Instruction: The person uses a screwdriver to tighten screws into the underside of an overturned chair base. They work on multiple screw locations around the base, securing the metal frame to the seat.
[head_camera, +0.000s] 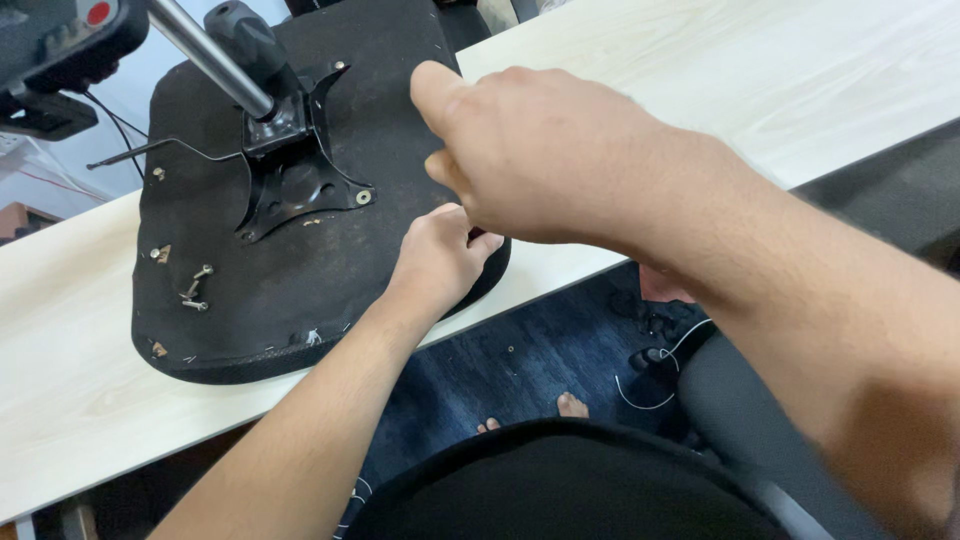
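At the seat pan (250, 290) edge, left hand (437, 258) presses flat, open; right hand (530, 150) grip cannot be determined.

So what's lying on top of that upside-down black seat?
On the seat sit a black metal bracket with a silver column, and loose screws. The left hand and right hand cover its right edge.

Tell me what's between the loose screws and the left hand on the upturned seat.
In the head view, only bare black seat underside lies between the loose screws and the left hand.
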